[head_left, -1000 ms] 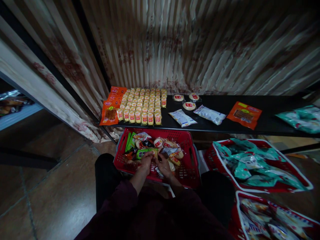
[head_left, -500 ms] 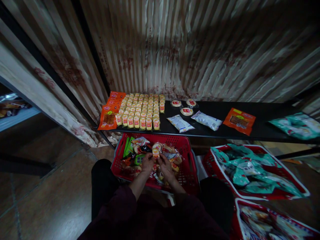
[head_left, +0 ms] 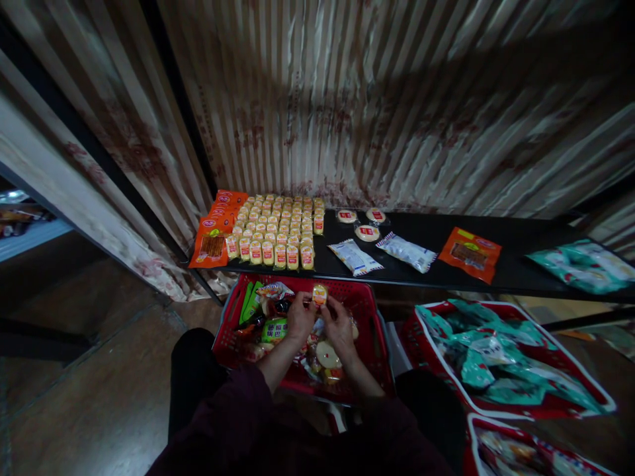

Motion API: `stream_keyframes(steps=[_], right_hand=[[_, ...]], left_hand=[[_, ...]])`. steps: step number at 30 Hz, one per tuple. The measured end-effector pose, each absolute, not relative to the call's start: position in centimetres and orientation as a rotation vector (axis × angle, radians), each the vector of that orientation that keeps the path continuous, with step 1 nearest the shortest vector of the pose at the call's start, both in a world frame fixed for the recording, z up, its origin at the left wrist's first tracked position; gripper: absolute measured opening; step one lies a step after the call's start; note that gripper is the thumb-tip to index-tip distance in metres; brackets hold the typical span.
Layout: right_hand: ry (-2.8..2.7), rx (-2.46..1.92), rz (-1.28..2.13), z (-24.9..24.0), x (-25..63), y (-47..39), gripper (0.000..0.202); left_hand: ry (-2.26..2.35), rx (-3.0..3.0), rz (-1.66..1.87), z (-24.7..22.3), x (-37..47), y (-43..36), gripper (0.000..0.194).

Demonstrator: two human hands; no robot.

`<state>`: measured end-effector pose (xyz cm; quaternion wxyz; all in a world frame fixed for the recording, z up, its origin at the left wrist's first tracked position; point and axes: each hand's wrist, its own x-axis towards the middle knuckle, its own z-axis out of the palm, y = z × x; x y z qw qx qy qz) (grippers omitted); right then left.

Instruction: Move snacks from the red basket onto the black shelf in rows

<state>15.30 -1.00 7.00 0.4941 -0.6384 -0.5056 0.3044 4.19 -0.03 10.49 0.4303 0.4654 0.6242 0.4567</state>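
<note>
A small yellow wrapped cake (head_left: 319, 295) with a red and white label is held upright between my two hands, over the front red basket (head_left: 364, 305). My left hand (head_left: 300, 317) pinches its left side, and my right hand (head_left: 339, 325) pinches its right side. Mixed snacks lie in the basket below, among them a green packet (head_left: 274, 330) and a round pale cake (head_left: 327, 355). Beyond the basket, rows of similar yellow cakes (head_left: 268, 253) stand on the black shelf (head_left: 417, 280).
Orange packets (head_left: 211, 246) sit left of the rows. Rightward on the shelf are round cakes (head_left: 368, 233), white packets (head_left: 354, 256), an orange packet (head_left: 470, 254) and a teal packet (head_left: 585, 264). Two more red baskets (head_left: 520, 307) stand at the right. A curtain (head_left: 347, 99) hangs behind.
Both hands have risen slightly toward the shelf and moved a little right with the cake, uncovering the round pale cake in the basket. The view has shifted slightly.
</note>
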Motion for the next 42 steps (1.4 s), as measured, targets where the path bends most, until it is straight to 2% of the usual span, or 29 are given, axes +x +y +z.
stream_keyframes(steps=[6, 17, 27, 32, 37, 42], right_hand=[[-1.247, -1.47, 0.738, 9.4, 15.8, 1.2, 0.045], [-1.244, -1.385, 0.675, 12.4, 17.5, 7.8, 0.051], [-1.235, -1.33, 0.934, 11.7, 19.7, 14.1, 0.046], [-1.179, -1.408, 0.889, 10.7, 20.8, 15.4, 0.039], [-1.174, -1.441, 0.785, 9.5, 21.0, 16.6, 0.042], [-1.141, -1.362, 0.892, 9.4, 20.0, 18.5, 0.045]], left_hand=[[1.611, 1.369, 1.075, 12.9, 5.3, 2.0, 0.011], [1.608, 1.383, 1.049, 16.9, 7.9, 6.6, 0.025], [1.676, 1.375, 0.943, 18.7, 9.7, 10.3, 0.028], [1.703, 1.388, 0.847, 18.8, 10.7, 11.8, 0.027], [1.728, 1.417, 0.802, 19.0, 11.1, 12.9, 0.028], [1.762, 1.395, 0.871, 19.3, 11.3, 14.2, 0.036]])
